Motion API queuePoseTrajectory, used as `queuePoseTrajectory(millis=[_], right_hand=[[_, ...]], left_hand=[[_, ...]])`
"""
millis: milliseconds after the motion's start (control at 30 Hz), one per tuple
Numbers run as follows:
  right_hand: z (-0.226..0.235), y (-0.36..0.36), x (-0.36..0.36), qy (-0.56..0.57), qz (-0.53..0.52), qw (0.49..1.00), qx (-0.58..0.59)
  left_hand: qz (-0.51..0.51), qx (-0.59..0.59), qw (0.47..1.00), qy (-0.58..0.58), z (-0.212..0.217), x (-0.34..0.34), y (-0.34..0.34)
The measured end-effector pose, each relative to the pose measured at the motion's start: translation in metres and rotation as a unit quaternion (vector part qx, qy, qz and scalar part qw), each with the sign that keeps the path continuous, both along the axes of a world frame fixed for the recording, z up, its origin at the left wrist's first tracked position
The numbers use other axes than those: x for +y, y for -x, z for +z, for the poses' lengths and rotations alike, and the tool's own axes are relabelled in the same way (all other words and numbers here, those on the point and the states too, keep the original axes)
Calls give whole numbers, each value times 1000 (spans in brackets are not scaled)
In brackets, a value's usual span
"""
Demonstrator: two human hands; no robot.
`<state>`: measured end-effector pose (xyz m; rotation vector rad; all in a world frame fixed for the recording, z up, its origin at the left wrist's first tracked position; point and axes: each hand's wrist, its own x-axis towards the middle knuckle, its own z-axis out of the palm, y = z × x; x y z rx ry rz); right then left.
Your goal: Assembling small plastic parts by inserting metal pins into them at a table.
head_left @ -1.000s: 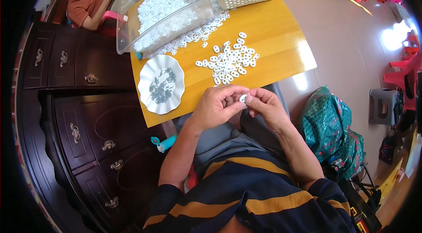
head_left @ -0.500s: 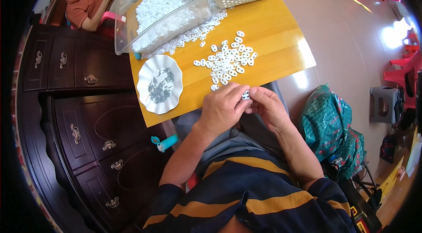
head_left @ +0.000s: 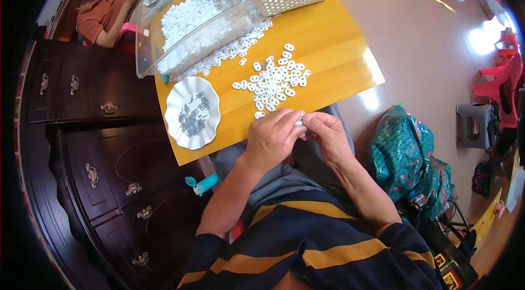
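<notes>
While the fingers of both hands met just right of the scalloped dish point(head_left: 176, 98), those of the left hand point(head_left: 272, 138) and right hand point(head_left: 327, 136) pinched one small white piece point(head_left: 298, 121) between them, thumbs pressed close, only a sliver showing, so whether anything sat in its holes could not be told. The dish, the landmark here, held a scatter of small dark-grey parts point(head_left: 192, 123), bare white around them. Right of the dish, on the table point(head_left: 339, 44), spread a loose pile of two-holed white pieces point(head_left: 272, 83); which of these had been worked, if any, was not clear. Beyond the dish stood a clear tub point(head_left: 210, 39) heaped with white pieces, more spilled along its side, and, farther right of the dish, a perforated basket point(head_left: 290, 1) that was also full. By that measure the work looked far from over: one piece in hand, plenty of grey parts left in the dish, large stocks behind it. Half a second earlier the held piece had shown a dark-marked face; now the fingers hid nearly all of it. Dish and table also sat slightly lower and farther left in view, probably from a head turn.
</notes>
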<state>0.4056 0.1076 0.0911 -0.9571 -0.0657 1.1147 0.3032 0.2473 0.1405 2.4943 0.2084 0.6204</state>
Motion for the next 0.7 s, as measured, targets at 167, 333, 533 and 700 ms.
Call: queuePoseTrajectory(millis=[167,333,533,700], right_hand=[[-2,-3,-3,-16,0,999,-34],[5,1,-3,7,0,999,-47],[7,-3,3,37,-33,983,-178],[32,-30,1,200,19,842,-501]], left_hand=[[-5,-9,1000,-13,2,-3,-3],[-7,-19,1000,6,-8,-3,2],[20,5,997,78,4,-9,1],[61,-18,997,37,-5,8,10]])
